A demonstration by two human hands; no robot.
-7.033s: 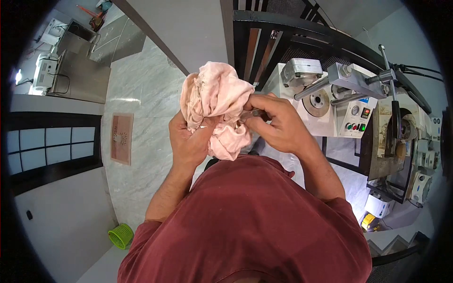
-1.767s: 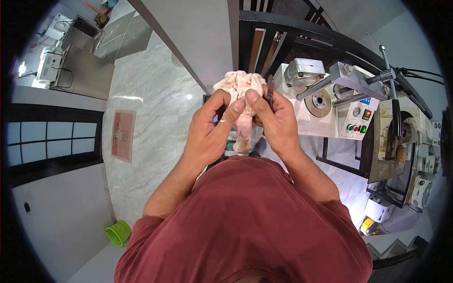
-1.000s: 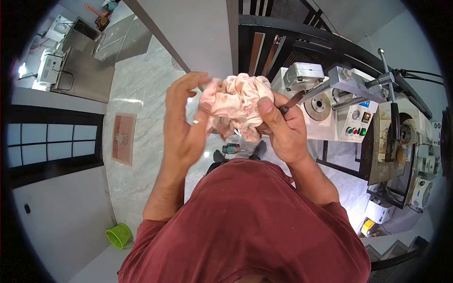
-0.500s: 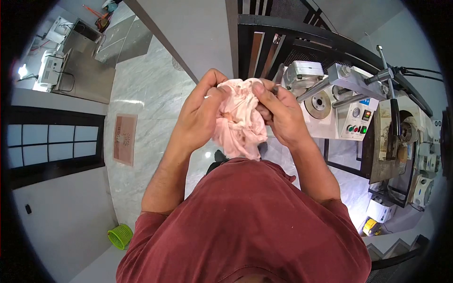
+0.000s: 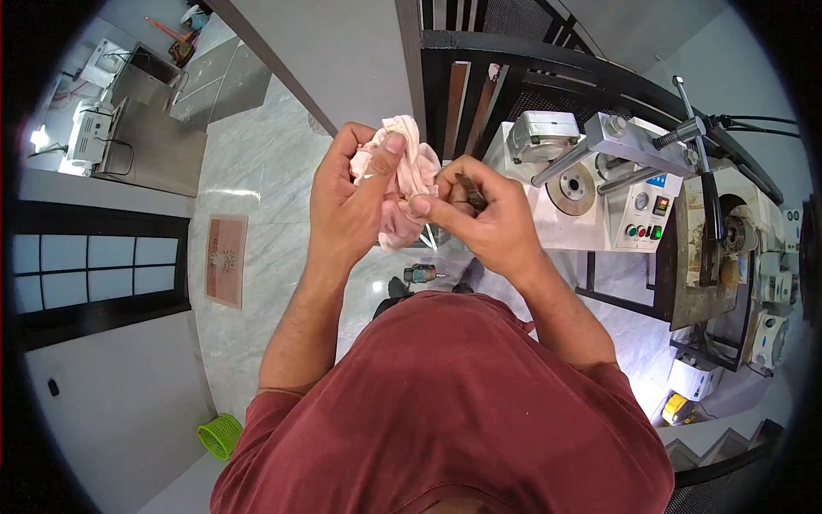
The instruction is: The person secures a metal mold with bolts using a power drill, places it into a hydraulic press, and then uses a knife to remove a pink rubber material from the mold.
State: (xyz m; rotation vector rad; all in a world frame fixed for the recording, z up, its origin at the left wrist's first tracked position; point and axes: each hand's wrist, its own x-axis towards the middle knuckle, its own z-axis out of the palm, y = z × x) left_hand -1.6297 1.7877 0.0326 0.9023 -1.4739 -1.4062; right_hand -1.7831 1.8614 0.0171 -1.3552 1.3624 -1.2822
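Note:
A bunched pale pink cloth (image 5: 402, 176) is held up in front of my chest. My left hand (image 5: 353, 193) is closed on its left side, the thumb pressed over the folds. My right hand (image 5: 484, 210) pinches the right edge of the cloth between thumb and fingers. Something dark shows among the right fingers, but I cannot make out what it is. Dark marks show on some fingertips, and a white patch is on my left thumb.
To the right stands a white machine with a round metal disc (image 5: 571, 190), a clamp bar (image 5: 638, 146) and a button panel (image 5: 648, 214). Black railing (image 5: 548, 60) runs behind it. A drill-like tool (image 5: 419, 274) lies on the floor below. A green basket (image 5: 220, 437) stands lower left.
The cloth has gone from spread between both hands to a tighter bunch, shifted left and up. My right hand has moved lower along its edge. The floor tool has come into view.

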